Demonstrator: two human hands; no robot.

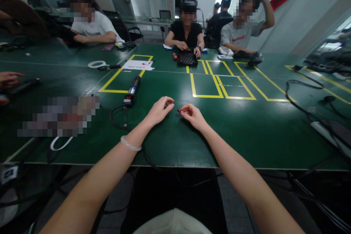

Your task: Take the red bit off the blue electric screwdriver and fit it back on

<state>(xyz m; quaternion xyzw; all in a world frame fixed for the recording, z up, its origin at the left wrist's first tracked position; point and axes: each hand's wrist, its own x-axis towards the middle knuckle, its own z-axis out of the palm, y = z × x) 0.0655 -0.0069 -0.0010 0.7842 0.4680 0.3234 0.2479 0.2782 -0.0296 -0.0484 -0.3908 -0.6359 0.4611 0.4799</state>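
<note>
My right hand (194,116) pinches a small red-and-black piece (179,111) between thumb and fingertips, just above the green table (175,142). What kind of piece it is, I cannot make out. To its left, my left hand (161,110) is held with fingers stretched out and thumb apart, holding nothing that shows. A gap separates the two hands. Nearest to the left hand lies a black-and-silver cylindrical device (133,88) with a blue band and a black cable.
Yellow tape outlines (208,97) mark the table. Opposite, a person's hands are at a black compartment tray (187,58), beside a small red object (174,56). A white sheet (138,65) lies back left. Black cables (301,108) run along the right, and a white loop (59,146) lies front left.
</note>
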